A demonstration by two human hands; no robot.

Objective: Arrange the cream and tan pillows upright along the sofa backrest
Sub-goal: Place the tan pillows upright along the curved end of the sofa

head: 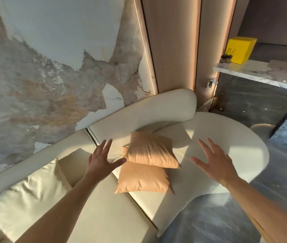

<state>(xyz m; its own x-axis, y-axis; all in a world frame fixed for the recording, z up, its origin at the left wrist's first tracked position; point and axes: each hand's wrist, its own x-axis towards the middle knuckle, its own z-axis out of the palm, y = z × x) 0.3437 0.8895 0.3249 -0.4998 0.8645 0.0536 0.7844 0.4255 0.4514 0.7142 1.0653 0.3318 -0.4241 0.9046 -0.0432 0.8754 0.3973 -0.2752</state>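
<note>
Two tan pillows lie on the cream sofa seat [114, 216]. The upper tan pillow [152, 150] rests tilted on top of the lower tan pillow [143, 179], which lies flat. A cream pillow [32, 188] leans upright against the sofa backrest [139, 111] at the left. My left hand [102, 157] hovers open just left of the upper tan pillow, thumb close to its corner. My right hand [212, 160] is spread open to the right of both tan pillows, above the seat. Neither hand holds anything.
A marbled wall [43, 67] rises behind the sofa, with wooden panels [174, 41] to its right. A marble counter [262, 74] carries a yellow box [240, 50] at the right. Grey stone floor [209, 221] lies in front of the rounded seat end.
</note>
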